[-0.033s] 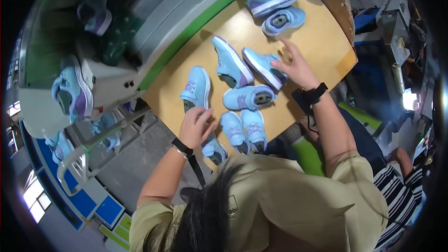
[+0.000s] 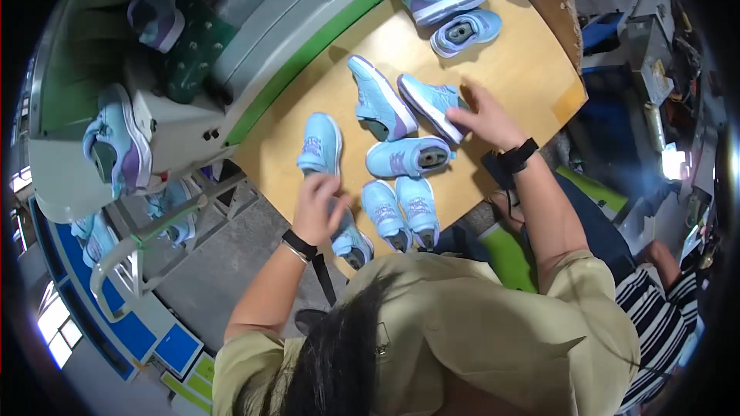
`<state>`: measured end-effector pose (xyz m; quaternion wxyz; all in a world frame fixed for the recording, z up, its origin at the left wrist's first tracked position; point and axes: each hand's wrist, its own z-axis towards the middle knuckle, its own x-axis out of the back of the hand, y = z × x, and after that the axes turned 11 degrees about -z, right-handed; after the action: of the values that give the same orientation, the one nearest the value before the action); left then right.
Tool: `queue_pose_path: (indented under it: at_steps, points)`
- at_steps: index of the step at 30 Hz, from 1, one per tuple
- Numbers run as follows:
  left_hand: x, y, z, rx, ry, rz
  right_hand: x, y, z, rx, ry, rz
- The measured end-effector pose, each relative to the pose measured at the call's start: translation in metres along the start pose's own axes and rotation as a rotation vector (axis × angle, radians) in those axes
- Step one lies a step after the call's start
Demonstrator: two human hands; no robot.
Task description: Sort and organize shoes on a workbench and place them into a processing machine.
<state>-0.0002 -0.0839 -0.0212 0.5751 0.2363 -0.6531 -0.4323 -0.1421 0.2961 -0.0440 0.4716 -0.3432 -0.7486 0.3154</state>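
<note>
Light blue sneakers with purple and white trim lie on a tan tabletop (image 2: pixel 532 69). At the left, my left hand (image 2: pixel 316 212) has its fingers curled over the heel end of a sneaker (image 2: pixel 320 142) whose toe points away from me; the hand hides that heel. My right hand (image 2: pixel 493 119) is spread, its thumb at the heel of a tilted sneaker (image 2: pixel 432 104). Beside that one another sneaker (image 2: pixel 379 96) lies on its side. Nearer me are a sneaker turned sideways (image 2: pixel 405 157), an upright pair (image 2: pixel 401 208) and a single sneaker (image 2: pixel 351 239) by my left wrist.
Several more sneakers (image 2: pixel 451 1) lie at the table's far end, by a brown raised edge (image 2: pixel 566 11). A grey machine with a green strip (image 2: pixel 308 50) borders the left side; a sneaker (image 2: pixel 119 142) hangs on it. A person in a striped top (image 2: pixel 655 331) is at the right.
The sneaker at my left hand has shifted slightly toward me and left, with the hand. My right hand's fingers have drawn down a little near the tilted sneaker.
</note>
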Motion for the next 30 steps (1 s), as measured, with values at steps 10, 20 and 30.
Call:
queue_pose_path:
  at_steps: [10, 20, 30]
  points:
    - [-0.002, -0.019, 0.015, 0.684, 0.246, -0.475, -0.034, -0.037, -0.059, 0.035, 0.308, -0.204]
    - [0.062, 0.008, -0.007, 0.449, 0.617, -0.831, -0.121, -0.167, -0.115, 0.242, 0.353, -0.024]
    - [0.030, -0.030, -0.037, 0.269, 0.389, -0.370, -0.060, -0.075, -0.095, 0.311, 0.033, -0.669]
